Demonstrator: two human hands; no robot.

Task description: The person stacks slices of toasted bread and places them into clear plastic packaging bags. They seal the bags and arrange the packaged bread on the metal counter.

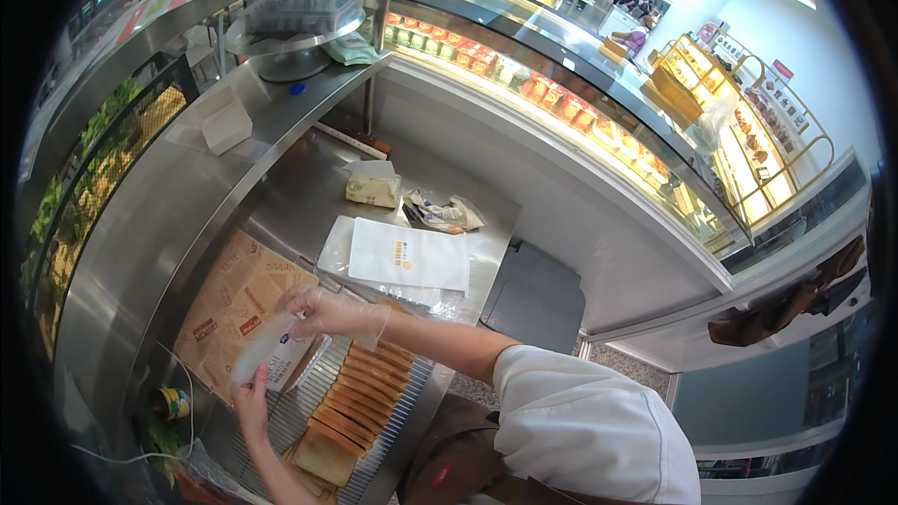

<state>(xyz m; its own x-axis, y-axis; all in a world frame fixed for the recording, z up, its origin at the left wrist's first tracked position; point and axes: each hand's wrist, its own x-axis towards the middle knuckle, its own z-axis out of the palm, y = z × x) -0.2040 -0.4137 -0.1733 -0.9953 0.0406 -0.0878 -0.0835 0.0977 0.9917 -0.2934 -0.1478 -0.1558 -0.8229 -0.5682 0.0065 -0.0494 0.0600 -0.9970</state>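
Observation:
My right hand [337, 314], in a clear disposable glove, pinches the upper edge of a thin whitish bag [263, 352] that bears writing. At the bag's lower left edge, my left hand [251, 396] grips it between thumb and fingers. The bag looks slightly blurred, and its contents cannot be made out. Beneath and beyond it lies a brown printed paper sheet [228, 280]. Nearer my body, a row of sliced bread [365, 393] rests on a ribbed metal rack [284, 407], with one slice lying flatter at the near end.
A stack of white printed bags [410, 256] lies on the steel table [295, 189], near a crumpled wrapper [445, 214] and a small carton [373, 186]. A steel shelf [280, 133] overhangs the left side. A white cord [126, 459] loops near a can [172, 403]. Beyond stands a lit display case [561, 105].

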